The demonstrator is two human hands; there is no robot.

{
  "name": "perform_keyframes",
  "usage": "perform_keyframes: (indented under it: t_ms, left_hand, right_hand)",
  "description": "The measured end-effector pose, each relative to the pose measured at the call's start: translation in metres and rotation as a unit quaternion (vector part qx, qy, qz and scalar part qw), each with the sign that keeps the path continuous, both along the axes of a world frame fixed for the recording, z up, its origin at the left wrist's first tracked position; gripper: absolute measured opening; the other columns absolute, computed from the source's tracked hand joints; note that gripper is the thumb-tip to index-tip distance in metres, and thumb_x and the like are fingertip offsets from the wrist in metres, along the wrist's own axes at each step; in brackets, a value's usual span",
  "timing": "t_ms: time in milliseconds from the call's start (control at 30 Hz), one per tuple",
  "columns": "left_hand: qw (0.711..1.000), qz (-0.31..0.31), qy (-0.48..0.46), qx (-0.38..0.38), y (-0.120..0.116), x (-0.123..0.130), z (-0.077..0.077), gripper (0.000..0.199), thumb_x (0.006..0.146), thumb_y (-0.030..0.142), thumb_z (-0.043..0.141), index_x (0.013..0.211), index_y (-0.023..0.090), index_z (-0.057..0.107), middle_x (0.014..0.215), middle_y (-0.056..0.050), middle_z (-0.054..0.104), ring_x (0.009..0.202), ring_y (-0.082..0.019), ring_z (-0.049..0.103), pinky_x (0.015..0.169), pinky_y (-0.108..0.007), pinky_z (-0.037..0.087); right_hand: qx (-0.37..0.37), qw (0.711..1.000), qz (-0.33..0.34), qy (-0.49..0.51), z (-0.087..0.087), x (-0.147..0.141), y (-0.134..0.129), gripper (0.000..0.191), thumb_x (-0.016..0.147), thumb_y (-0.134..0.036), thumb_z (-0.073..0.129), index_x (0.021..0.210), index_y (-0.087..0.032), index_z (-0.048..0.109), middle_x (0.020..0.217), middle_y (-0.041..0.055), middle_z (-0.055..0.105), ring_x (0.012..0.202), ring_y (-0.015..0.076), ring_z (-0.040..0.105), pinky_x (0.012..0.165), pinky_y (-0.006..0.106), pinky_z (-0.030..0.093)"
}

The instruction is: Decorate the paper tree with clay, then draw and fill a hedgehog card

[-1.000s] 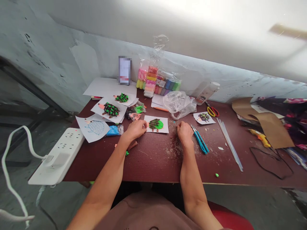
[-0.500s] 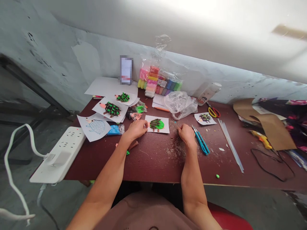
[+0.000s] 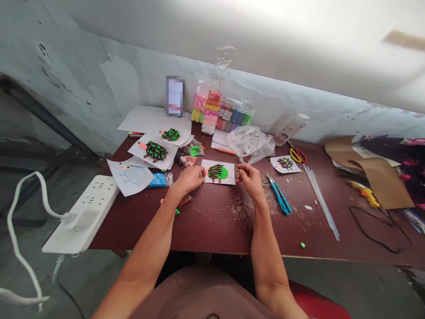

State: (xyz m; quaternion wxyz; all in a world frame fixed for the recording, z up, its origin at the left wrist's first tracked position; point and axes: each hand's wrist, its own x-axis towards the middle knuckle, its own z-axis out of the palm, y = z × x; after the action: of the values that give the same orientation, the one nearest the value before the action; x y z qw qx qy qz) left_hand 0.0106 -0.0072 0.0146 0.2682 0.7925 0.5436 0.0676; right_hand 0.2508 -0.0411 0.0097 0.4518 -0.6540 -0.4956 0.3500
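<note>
A white paper [image 3: 229, 179] lies on the table with a hedgehog figure [image 3: 223, 172] of green clay, its left part covered in dark spines. My left hand [image 3: 191, 179] is closed at the paper's left edge, its fingertips touching that edge. Just off the right edge, my right hand [image 3: 250, 179] has thumb and fingers pinched together; whatever is between them is too small to make out. Dark crumbs [image 3: 245, 204] are scattered on the table below that hand. Right of it lie blue-handled cutters [image 3: 281, 198].
Finished-looking hedgehog cards [image 3: 155, 151] and a blue drawing [image 3: 134, 176] sit at left, beside a power strip [image 3: 86, 210]. Behind are clay packs [image 3: 212, 110] and a plastic bag [image 3: 250, 141]. Scissors [image 3: 298, 155], glue sticks [image 3: 320, 201] and a yellow glue gun [image 3: 367, 195] are at right.
My right hand has moved left and slightly up, from the crumbs to beside the paper's right edge. My left hand stays at the left edge.
</note>
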Motion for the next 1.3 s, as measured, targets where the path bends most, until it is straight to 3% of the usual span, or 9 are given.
perform_keyframes:
  t_ms: [100, 233, 367, 500, 600, 767, 1000, 1300]
  left_hand:
    - [1.0, 0.002, -0.002, -0.003, 0.0, 0.0, 0.0, 0.018, 0.085, 0.018, 0.059, 0.096, 0.02, 0.073, 0.097, -0.008, 0.076, 0.095, -0.025, 0.069, 0.079, -0.03, 0.049]
    - [1.0, -0.001, 0.004, -0.001, 0.0, 0.0, 0.0, 0.018, 0.085, 0.018, 0.06, 0.096, 0.021, 0.073, 0.099, -0.008, 0.076, 0.096, -0.025, 0.069, 0.078, -0.029, 0.048]
    - [1.0, -0.002, 0.008, 0.006, 0.001, 0.0, -0.002, 0.017, 0.085, 0.019, 0.06, 0.096, 0.021, 0.073, 0.098, -0.007, 0.076, 0.096, -0.025, 0.069, 0.078, -0.029, 0.048]
    - [1.0, -0.002, 0.011, 0.006, 0.0, 0.001, -0.002, 0.017, 0.085, 0.018, 0.061, 0.097, 0.02, 0.073, 0.098, -0.008, 0.076, 0.096, -0.025, 0.07, 0.077, -0.029, 0.048]
    - [1.0, -0.002, 0.008, 0.008, 0.0, 0.001, -0.001, 0.017, 0.086, 0.018, 0.06, 0.097, 0.02, 0.073, 0.098, -0.008, 0.076, 0.096, -0.025, 0.069, 0.078, -0.029, 0.048]
    - [1.0, 0.0, 0.007, 0.007, 0.0, 0.001, 0.0, 0.017, 0.086, 0.017, 0.061, 0.097, 0.02, 0.074, 0.097, -0.008, 0.076, 0.096, -0.025, 0.069, 0.078, -0.029, 0.049]
    - [1.0, 0.002, 0.003, 0.009, 0.0, 0.001, -0.001, 0.017, 0.085, 0.018, 0.061, 0.096, 0.02, 0.074, 0.096, -0.008, 0.076, 0.095, -0.024, 0.07, 0.078, -0.028, 0.049]
    - [1.0, 0.003, 0.001, 0.009, 0.0, 0.001, -0.002, 0.018, 0.085, 0.018, 0.06, 0.095, 0.021, 0.074, 0.096, -0.007, 0.076, 0.096, -0.024, 0.07, 0.078, -0.029, 0.049]
  right_hand:
    - [0.007, 0.996, 0.013, 0.084, 0.001, -0.01, 0.0, 0.029, 0.07, -0.042, 0.069, 0.088, -0.019, 0.066, 0.079, 0.0004, 0.067, 0.065, 0.0152, 0.066, 0.062, 0.03, 0.059]
    - [-0.009, 0.993, 0.032, 0.114, 0.009, -0.019, -0.006, 0.031, 0.066, -0.044, 0.075, 0.082, -0.019, 0.067, 0.08, 0.0014, 0.068, 0.071, 0.0188, 0.072, 0.053, 0.024, 0.054]
    - [-0.01, 0.998, 0.031, 0.054, 0.01, -0.023, -0.008, 0.028, 0.067, -0.043, 0.074, 0.08, -0.018, 0.071, 0.075, 0.0031, 0.071, 0.052, 0.0137, 0.062, 0.042, 0.021, 0.039]
    - [0.014, 1.0, 0.011, -0.02, -0.001, -0.026, -0.006, 0.025, 0.07, -0.042, 0.071, 0.075, -0.018, 0.073, 0.069, 0.0023, 0.07, 0.045, 0.0114, 0.051, 0.046, 0.025, 0.038]
    - [0.017, 0.995, 0.018, -0.095, -0.008, -0.028, -0.004, 0.023, 0.076, -0.04, 0.068, 0.076, -0.019, 0.074, 0.07, 0.0023, 0.069, 0.052, 0.0134, 0.052, 0.056, 0.028, 0.042]
    - [0.066, 0.974, 0.044, -0.213, -0.011, -0.032, -0.004, 0.017, 0.085, -0.033, 0.066, 0.081, -0.019, 0.077, 0.087, 0.0056, 0.067, 0.074, 0.0172, 0.058, 0.072, 0.029, 0.043]
    - [0.06, 0.964, 0.043, -0.255, -0.018, -0.039, -0.003, 0.012, 0.086, -0.02, 0.066, 0.082, -0.021, 0.077, 0.083, 0.0036, 0.065, 0.076, 0.0178, 0.059, 0.071, 0.028, 0.041]
    - [0.051, 0.951, 0.057, -0.3, -0.021, -0.039, -0.002, 0.012, 0.087, -0.016, 0.065, 0.086, -0.02, 0.077, 0.086, 0.004, 0.067, 0.077, 0.0176, 0.06, 0.069, 0.027, 0.041]
